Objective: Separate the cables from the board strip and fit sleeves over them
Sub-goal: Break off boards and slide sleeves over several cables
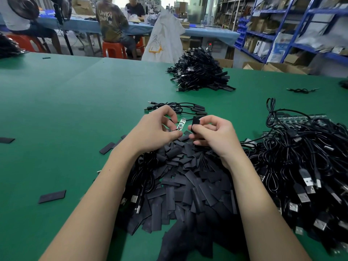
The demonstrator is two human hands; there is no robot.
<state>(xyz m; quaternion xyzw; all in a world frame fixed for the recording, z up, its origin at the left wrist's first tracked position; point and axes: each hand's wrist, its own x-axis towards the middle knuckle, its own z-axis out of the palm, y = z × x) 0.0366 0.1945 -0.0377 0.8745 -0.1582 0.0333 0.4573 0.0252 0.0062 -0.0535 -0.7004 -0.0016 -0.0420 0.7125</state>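
Observation:
My left hand [160, 127] pinches the lower end of a small white circuit board [181, 124], which points up and away from me. A few centimetres to its right, my right hand [212, 134] pinches a black sleeve [194, 123] with its mouth turned toward the board. Board and sleeve are apart. Under both hands lies a big heap of flat black sleeves [188, 185]. A tangle of black USB cables [301, 159] attached to green board strips [299, 119] fills the right side.
A few sleeved cables [180, 108] lie just beyond my hands. A tall pile of finished cables [201, 72] stands farther back. Loose sleeves [52, 196] dot the green table [66, 110]. People sit at a blue bench behind; shelves line the right.

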